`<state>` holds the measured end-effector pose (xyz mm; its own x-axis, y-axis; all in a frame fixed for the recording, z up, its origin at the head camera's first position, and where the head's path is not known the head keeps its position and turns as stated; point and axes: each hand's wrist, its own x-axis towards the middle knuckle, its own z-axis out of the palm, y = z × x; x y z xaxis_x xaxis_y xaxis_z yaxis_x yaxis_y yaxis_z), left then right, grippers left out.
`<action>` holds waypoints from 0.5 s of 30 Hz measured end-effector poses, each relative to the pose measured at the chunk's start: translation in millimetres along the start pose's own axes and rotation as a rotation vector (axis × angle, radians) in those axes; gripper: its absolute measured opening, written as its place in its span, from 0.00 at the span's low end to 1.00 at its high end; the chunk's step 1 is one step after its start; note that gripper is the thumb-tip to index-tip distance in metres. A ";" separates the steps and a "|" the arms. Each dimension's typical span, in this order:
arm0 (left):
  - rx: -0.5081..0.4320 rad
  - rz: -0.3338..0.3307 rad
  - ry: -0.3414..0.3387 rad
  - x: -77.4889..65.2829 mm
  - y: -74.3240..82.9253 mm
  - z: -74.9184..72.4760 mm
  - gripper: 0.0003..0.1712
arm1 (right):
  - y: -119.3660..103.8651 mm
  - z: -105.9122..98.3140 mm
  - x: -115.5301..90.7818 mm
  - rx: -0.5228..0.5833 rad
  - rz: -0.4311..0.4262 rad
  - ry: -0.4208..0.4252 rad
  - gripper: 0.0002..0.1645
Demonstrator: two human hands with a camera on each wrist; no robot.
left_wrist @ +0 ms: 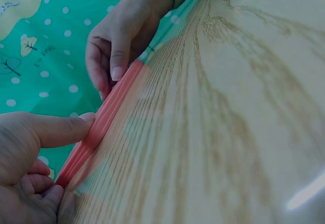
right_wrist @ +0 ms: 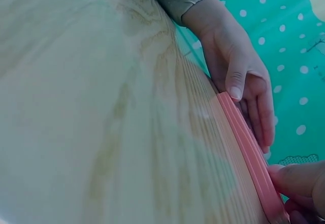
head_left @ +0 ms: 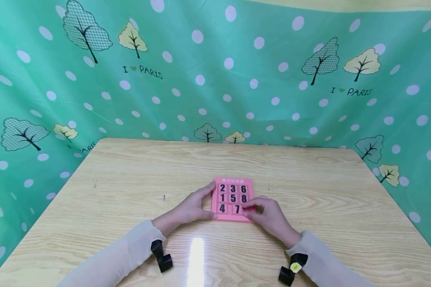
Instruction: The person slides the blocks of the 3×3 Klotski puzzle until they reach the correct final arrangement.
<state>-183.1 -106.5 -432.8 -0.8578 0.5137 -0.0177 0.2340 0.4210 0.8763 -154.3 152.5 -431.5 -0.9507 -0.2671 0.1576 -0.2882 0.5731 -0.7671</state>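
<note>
A pink number slide puzzle (head_left: 233,219) lies on the wooden table, its rows reading 2 3 6, 1 5 8 and 4 7. The 7 tile (head_left: 237,209) sits between the middle and right columns of the bottom row, with a gap beside the 4. My left hand (head_left: 194,204) holds the puzzle's left side, one fingertip near the upper corner and the thumb at the lower one. With curled fingers and thumb, my right hand (head_left: 271,215) grips at the 7 and the lower right edge. Both wrist views show the puzzle (left_wrist: 109,115) only edge-on, hiding its tiles.
The wooden table (head_left: 147,167) extends around the puzzle on every side. A green dotted curtain (head_left: 215,79) hangs behind it and along both sides. Black wrist devices (head_left: 161,257) sit at both sleeves, and a light glares off the tabletop near the front.
</note>
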 end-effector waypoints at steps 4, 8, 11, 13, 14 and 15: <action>-0.009 -0.003 0.004 0.0 -0.2 -0.1 0.57 | -1.9 2.6 0.8 0.010 -0.034 0.001 0.13; -0.011 -0.007 0.007 0.0 0.4 -0.2 0.57 | -3.1 5.1 2.0 0.014 -0.054 -0.005 0.14; -0.010 -0.008 0.004 0.2 1.2 0.1 0.57 | -3.6 6.5 2.6 0.011 -0.058 -0.009 0.14; -0.008 -0.006 0.004 0.6 0.9 0.2 0.57 | -3.8 7.2 2.9 0.013 -0.060 -0.013 0.14; -0.008 -0.006 0.004 0.6 0.9 0.3 0.58 | -3.9 7.4 3.0 0.010 -0.060 -0.015 0.14; -0.009 -0.004 0.004 0.8 0.7 0.4 0.58 | -4.1 7.3 3.1 0.008 -0.056 -0.018 0.14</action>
<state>-183.4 -105.5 -432.4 -0.8606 0.5089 -0.0196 0.2264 0.4168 0.8803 -155.2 143.7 -432.4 -0.9307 -0.3129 0.1895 -0.3403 0.5506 -0.7622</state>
